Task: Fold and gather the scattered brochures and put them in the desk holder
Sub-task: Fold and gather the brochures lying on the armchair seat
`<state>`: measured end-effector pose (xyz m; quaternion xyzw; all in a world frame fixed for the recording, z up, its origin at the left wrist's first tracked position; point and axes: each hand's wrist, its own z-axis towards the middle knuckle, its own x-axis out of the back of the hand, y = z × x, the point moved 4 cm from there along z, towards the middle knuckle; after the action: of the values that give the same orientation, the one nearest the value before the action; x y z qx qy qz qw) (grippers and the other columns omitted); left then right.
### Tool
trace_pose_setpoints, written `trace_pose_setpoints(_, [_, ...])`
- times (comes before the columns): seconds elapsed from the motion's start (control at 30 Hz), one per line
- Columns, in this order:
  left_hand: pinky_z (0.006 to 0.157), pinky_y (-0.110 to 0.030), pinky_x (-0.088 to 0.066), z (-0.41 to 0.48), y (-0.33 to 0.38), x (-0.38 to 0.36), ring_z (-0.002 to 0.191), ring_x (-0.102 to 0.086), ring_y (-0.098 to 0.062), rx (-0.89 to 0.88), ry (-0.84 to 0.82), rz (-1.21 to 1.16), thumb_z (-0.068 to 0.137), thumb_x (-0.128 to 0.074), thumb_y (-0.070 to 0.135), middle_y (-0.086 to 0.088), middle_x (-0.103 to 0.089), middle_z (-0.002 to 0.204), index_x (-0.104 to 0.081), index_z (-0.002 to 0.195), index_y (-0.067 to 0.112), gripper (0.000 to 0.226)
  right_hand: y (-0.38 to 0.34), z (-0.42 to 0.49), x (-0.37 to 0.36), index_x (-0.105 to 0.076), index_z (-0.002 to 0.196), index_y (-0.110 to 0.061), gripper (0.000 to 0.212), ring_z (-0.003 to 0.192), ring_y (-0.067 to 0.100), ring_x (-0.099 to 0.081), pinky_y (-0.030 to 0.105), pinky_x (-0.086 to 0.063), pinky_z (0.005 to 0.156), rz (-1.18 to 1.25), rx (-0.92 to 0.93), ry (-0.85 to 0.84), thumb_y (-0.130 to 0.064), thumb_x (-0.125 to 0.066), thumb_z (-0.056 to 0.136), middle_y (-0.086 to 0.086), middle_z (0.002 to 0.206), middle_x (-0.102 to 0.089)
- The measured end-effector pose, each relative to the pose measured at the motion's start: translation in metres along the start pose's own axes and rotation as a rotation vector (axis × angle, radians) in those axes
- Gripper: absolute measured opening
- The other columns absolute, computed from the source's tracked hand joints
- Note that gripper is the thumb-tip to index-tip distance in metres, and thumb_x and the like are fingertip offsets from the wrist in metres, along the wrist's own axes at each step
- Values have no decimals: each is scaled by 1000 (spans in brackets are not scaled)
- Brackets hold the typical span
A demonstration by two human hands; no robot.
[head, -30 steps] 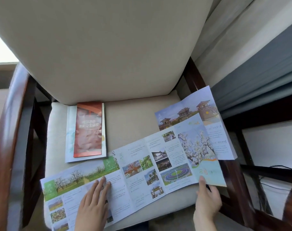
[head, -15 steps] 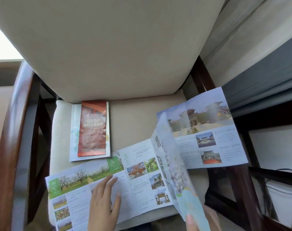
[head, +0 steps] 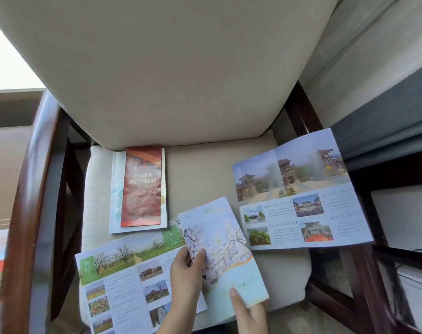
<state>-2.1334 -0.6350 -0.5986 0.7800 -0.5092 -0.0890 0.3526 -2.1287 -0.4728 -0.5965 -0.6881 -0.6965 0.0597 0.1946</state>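
Nearest, the left hand pinches the left edge of a blossom-printed panel, fingers curled over it. The right hand lays one straight digit on that panel's near corner; its other fingers are hidden under the paper, so I cannot tell whether it pinches.

A second ago the long glossy paper brochure with orchard photos lay fully spread and the left hand rested flat on it. Now its right-hand end has swung over onto the middle, cover side up, so the first fold looks made, though probably not yet creased flat.

Beyond the right hand, that fold has uncovered more of an open, slightly bowed brochure showing tiled-roof buildings, not yet folded. Beyond the left hand, a narrow red leaflet lies on a pale folded sheet.

All rest on the beige woven seat cushion of a dark polished wooden armchair. The desk holder is not in view.
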Motion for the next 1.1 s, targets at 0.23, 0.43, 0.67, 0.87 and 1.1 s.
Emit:
trace_pose_setpoints(0.23, [64, -25, -44, 9, -15, 25, 76, -58, -12, -113, 152, 313, 80, -74, 23, 3, -59, 88, -58, 98, 17, 25, -4, -8, 14, -51, 131, -10, 71, 118, 33, -50, 45, -41, 99, -551, 538, 469, -7, -82, 67, 13, 127, -57])
trace_pose_setpoints(0.43, [75, -33, -46, 5, -26, 28, 88, -52, -19, -174, 156, 446, 75, -76, 23, -1, -51, 97, -51, 110, 18, 43, -25, 21, -4, -54, 121, -12, 54, 106, 28, -56, 43, -47, 93, -565, 496, 352, -26, -78, 74, 8, 117, -54])
trace_pose_setpoints(0.67, [79, -31, -46, 3, -28, 31, 92, -51, -17, -173, 74, 434, 78, -74, 31, 0, -48, 100, -46, 114, 21, 46, -33, 27, -16, -64, 93, -18, 8, 95, 19, -62, 33, -49, 84, -573, 458, 29, -25, -63, 89, -5, 92, -67])
trace_pose_setpoints(0.87, [92, -22, -29, -26, -26, 44, 120, -41, -14, -263, 86, 510, 81, -69, 37, 6, -42, 126, -42, 131, 20, 58, -32, -9, 12, -67, 102, -21, 26, 107, 13, -62, 18, -44, 95, -308, 457, -185, -1, -62, 87, -3, 108, -71])
trace_pose_setpoints(1.1, [95, -17, -42, -74, -16, 40, 111, -52, 14, -129, -338, 178, 83, -48, 59, 38, -54, 122, -44, 118, 58, 35, -20, -47, 35, -67, 112, -8, 34, 115, 23, -62, 44, -35, 111, -102, 286, -273, -8, -68, 78, 6, 116, -71])
